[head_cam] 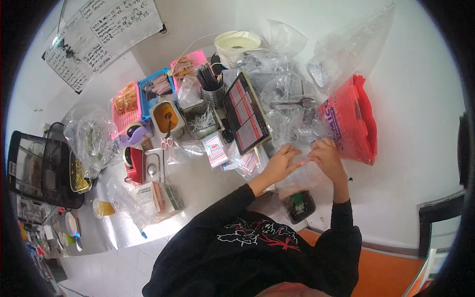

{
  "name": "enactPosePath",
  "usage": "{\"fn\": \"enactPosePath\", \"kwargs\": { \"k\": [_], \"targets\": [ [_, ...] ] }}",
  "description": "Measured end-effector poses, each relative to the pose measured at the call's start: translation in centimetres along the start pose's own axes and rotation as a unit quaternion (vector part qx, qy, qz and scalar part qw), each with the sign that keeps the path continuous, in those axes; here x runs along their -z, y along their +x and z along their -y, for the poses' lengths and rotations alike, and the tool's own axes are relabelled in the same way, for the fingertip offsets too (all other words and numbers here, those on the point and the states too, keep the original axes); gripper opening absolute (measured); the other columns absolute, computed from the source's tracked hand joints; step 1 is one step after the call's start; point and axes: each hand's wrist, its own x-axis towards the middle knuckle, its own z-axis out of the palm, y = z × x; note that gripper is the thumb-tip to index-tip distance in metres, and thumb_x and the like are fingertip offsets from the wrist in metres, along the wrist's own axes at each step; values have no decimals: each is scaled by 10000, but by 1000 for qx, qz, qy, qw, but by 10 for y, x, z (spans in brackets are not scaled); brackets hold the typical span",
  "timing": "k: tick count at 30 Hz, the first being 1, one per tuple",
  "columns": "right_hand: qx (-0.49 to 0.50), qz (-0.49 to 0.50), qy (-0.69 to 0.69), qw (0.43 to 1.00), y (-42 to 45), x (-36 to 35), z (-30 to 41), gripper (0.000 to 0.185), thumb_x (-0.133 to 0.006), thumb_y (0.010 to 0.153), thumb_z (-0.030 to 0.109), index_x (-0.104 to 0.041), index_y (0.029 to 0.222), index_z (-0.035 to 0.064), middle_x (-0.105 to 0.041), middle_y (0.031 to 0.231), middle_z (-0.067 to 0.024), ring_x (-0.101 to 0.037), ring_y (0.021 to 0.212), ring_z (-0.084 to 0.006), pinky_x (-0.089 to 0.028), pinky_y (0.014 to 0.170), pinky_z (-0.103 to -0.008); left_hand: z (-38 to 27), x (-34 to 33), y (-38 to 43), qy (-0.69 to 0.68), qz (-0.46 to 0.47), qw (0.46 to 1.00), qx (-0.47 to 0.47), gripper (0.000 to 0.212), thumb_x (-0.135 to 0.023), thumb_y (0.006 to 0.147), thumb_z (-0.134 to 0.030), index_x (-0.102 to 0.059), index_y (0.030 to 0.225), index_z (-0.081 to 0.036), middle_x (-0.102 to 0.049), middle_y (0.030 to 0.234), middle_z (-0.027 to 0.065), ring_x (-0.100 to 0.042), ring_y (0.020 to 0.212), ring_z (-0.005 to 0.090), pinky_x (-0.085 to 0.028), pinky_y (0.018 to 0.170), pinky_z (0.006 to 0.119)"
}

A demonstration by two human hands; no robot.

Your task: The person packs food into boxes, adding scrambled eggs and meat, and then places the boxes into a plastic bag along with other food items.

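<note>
My left hand [282, 163] and my right hand [326, 159] are close together, with fingertips pinching a thin clear plastic bag [302, 157]. Its translucent film hangs below and between the hands, so its lower edge is hard to make out. Just beyond lie bunched clear plastic bags [280, 92], with dark utensils [293, 103] among them. A tablet [246, 113] leans to the left of my left hand. Close to the right hand stands a red bag [352, 122] bearing print. Under my hands is a dark container [298, 206] with something green inside.
Left of the tablet are printed packets [216, 149], a metal pan of orange-brown sauce [167, 118], a utensil cup [214, 94], and pink [126, 111] and blue baskets [157, 87]. A red tape dispenser [133, 167], cartons [157, 196] and a yellow cup [103, 208] occupy the steel table [122, 230].
</note>
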Motion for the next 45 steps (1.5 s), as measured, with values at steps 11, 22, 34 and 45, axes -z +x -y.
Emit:
{"fn": "enactPosePath", "kwargs": {
  "k": [11,22,34,45],
  "targets": [
    [-168,-410,250,861,34,96,11,212,-450,883,216,-494,762,47,-423,592,14,-426,554,-53,-339,470,-193,-59,46,15,-290,72,954,9,204,-653,732,-152,-587,886,-37,-533,1057,91,-541,921,214,-412,784,282],
    [-146,-312,497,797,111,25,117,206,-619,758,51,-429,827,87,-474,692,13,-385,415,-22,-297,329,-169,-85,181,-87,-483,-257,822,160,563,-624,718,33,-244,1100,-133,-595,828,106,-592,754,170,-461,614,248],
    [100,-255,559,783,133,-82,280,308,-602,749,-14,-373,946,50,-518,833,-100,-484,550,-107,-397,481,-194,-127,269,-264,-332,-454,812,156,385,-649,685,34,-382,940,-76,-563,704,32,-551,634,108,-454,556,204],
    [331,54,559,758,67,-121,581,157,-658,677,56,-563,799,26,-535,763,-73,-540,729,-215,-434,580,-305,-180,339,-436,-176,-654,731,79,544,-789,530,-23,-298,747,-115,-441,618,-14,-453,543,71,-378,480,182]
  ]
}}
